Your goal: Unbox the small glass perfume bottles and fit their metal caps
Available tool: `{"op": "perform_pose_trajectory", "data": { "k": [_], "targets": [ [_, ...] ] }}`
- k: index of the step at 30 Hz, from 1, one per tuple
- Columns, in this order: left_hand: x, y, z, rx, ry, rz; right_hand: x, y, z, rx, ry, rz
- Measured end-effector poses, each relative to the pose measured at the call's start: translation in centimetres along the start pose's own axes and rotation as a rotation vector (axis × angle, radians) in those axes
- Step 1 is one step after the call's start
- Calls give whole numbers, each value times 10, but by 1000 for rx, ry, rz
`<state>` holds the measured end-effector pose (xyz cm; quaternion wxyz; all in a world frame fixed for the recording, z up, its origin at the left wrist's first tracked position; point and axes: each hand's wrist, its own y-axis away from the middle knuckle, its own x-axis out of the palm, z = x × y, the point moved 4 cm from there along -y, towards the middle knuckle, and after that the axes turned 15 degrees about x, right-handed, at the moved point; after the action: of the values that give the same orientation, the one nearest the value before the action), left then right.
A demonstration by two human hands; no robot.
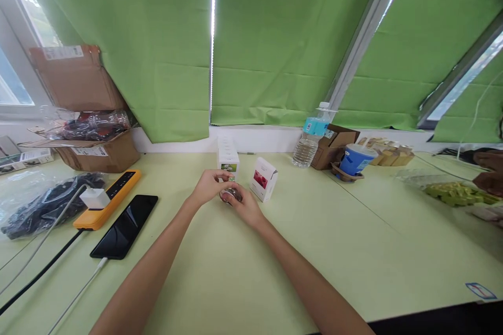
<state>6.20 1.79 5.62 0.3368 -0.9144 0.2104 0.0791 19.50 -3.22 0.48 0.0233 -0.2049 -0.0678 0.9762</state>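
Near the middle of the table, a small round glass bottle (231,197) with dark contents is between my hands. My right hand (247,206) is closed around its body from the right. At its top, the fingers of my left hand (208,187) are pinched together on the neck; exactly what they grip there is too small to make out. Just right of my hands stands a white box (264,179) with a red picture. Behind them is a row of white boxes (227,152), the front one bearing a green picture.
To the left lie a black phone (124,226) on a cable, an orange power strip (108,200) and an open cardboard box (96,153). A water bottle (310,141), a blue cup (356,160) and a bag of green pieces (456,192) stand or lie to the right.
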Motion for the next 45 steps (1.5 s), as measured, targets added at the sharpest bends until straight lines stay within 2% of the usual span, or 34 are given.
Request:
{"op": "perform_pose_trajectory", "data": {
  "k": [5, 11, 15, 19, 20, 25, 28, 31, 33, 35, 38, 40, 41, 43, 45],
  "targets": [
    [-4, -6, -5, 61, 4, -87, -1, 2, 1, 7, 32, -31],
    [-16, -9, -2, 30, 92, -127, -2, 3, 4, 16, 38, -28],
    [-32, 0, 19, -14, 74, -156, -2, 6, 8, 8, 37, -21],
    [-60, 18, 48, -87, -189, -352, -3, 6, 8, 30, 48, -43],
    [-65, 21, 53, -93, -252, -359, -3, 6, 8, 32, 51, -45],
    [-81, 33, 65, -155, -564, -253, -3, 5, 6, 40, 42, -37],
    [-81, 36, 64, -198, -731, -140, -3, 5, 5, 46, 44, -42],
    [-78, 38, 62, -236, -791, -63, -3, 4, 5, 52, 55, -51],
    [-77, 38, 58, -254, -826, -58, -3, 5, 4, 54, 55, -51],
    [-79, 34, 47, -234, -872, -105, -3, 5, 4, 53, 47, -43],
    [-80, 20, 17, -59, -852, -214, -2, 6, 4, 45, 34, -38],
    [-78, 9, -7, 75, -742, -221, -2, 5, 4, 36, 31, -41],
    [-75, 3, -18, 105, -676, -171, -2, 5, 3, 34, 31, -42],
    [-66, -8, -37, 132, -554, 1, -1, 4, 3, 32, 36, -41],
    [-55, -15, -48, 99, -493, 182, -1, 4, 3, 31, 40, -40]
  ]
}}
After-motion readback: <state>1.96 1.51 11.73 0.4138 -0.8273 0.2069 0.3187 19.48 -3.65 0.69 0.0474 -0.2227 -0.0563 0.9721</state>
